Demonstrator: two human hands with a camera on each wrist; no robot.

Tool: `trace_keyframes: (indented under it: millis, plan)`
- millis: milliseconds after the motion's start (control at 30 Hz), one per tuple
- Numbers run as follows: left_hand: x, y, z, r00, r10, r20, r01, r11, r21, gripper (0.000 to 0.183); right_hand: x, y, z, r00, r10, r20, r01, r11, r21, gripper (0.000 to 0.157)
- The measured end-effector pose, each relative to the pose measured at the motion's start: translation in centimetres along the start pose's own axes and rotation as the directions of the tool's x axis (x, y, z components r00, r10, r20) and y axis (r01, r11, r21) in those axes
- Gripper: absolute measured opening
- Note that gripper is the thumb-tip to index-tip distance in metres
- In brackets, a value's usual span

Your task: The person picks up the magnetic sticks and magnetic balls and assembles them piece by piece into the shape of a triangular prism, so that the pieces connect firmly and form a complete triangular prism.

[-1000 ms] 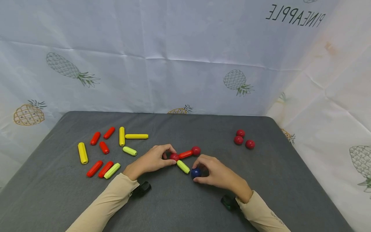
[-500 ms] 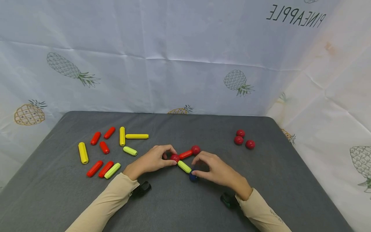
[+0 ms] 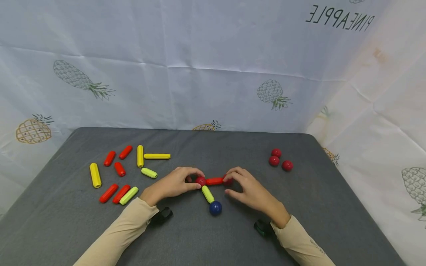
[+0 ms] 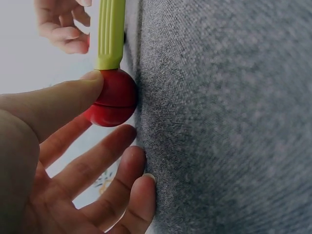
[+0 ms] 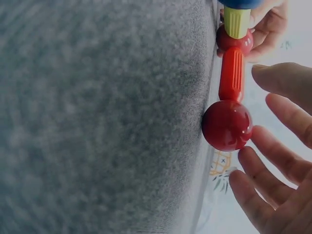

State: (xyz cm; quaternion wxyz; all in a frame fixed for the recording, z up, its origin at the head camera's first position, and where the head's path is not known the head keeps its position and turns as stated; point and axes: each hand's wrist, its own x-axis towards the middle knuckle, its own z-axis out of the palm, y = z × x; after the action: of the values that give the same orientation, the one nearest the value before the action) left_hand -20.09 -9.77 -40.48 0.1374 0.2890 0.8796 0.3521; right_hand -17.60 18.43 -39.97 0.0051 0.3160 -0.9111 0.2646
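Note:
My left hand point(image 3: 176, 183) pinches a red ball point(image 4: 113, 95) between thumb and fingers, low over the table. From that ball a red rod point(image 3: 214, 181) runs right to a second red ball point(image 5: 227, 126). A yellow-green rod point(image 3: 208, 194) slants from it toward the near side and ends at a blue ball point(image 3: 215, 208). Beside the second red ball is my right hand point(image 3: 247, 188); its fingertips lie along the ball's far side and its thumb stands apart from it. In the head view these fingers partly cover that ball.
Several loose red rods point(image 3: 108, 193), yellow rods point(image 3: 95, 175) and yellow-green rods point(image 3: 129, 195) lie on the left of the grey table point(image 3: 186, 240). Three red balls point(image 3: 274, 161) sit at the back right. A white pineapple-print cloth point(image 3: 213, 96) hangs behind.
My right hand has let go of the blue ball and moved to the second red ball. Blue ball and yellow-green rod swung left and nearer; the red rod's right end came nearer. Left hand stayed put.

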Motion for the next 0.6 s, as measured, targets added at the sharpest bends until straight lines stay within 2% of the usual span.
trace_keyframes:
  millis: [333,600]
  plan:
    - [-0.09,0.08,-0.2,1.0,0.025,-0.015,-0.024,0.999,0.033,0.036,0.08,0.11,-0.02,0.999,0.016,0.037,-0.016,1.0,-0.01,0.026]
    - [-0.46,0.3,-0.78,0.998,0.015,-0.066,-0.012,0.998,0.056,0.036,0.07,0.15,0.09,0.996,0.032,0.089,-0.032,0.999,0.001,0.025]
